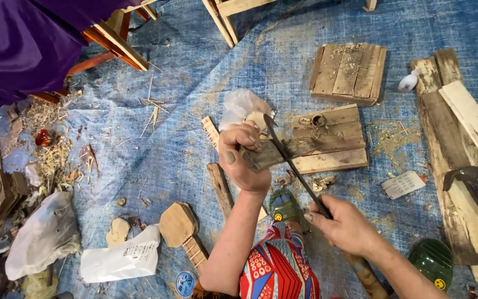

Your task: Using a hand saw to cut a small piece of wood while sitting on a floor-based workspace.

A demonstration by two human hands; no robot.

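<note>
Left hand (243, 160) fingers grip a wood piece (272, 155); right hand (345, 224) fingers clasp a blade (290, 163).

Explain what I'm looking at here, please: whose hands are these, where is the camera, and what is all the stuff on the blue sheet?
There is one picture, taken by a camera on the person's head, looking down at their own two bare hands. No machine is involved.

The left hand grips a narrow piece of wood and steadies it on a block of wooden boards. The right hand holds the handle of a long dark blade, whose edge lies across that piece.

Everything sits on a blue tarp strewn with shavings. Around the hands lie a second slatted wood block, long planks at the right with a hammer on them, a small white bottle, a flat paddle-shaped wooden cutout and white plastic bags. Purple cloth fills the top left corner.
</note>
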